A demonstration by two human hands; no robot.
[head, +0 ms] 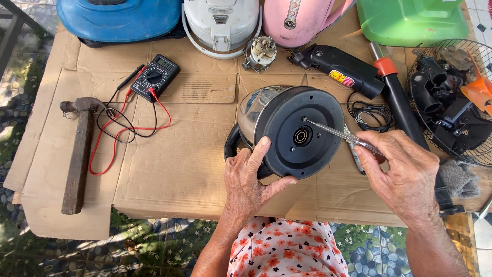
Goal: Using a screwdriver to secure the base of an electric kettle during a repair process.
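A steel electric kettle (256, 107) lies on its side on the cardboard-covered table (179, 169), its black round base (302, 131) turned up toward me. My left hand (251, 179) grips the lower left rim of that base, thumb on the black plastic. My right hand (405, 174) holds a screwdriver (338, 133) by its handle. The metal tip touches the base at its upper middle, near the central socket.
A black multimeter (155, 76) with red and black leads and a wooden-handled hammer (79, 154) lie at the left. Blue, white and pink appliances line the far edge. A black handle part (343, 69), coiled cable and a fan guard (451, 97) crowd the right.
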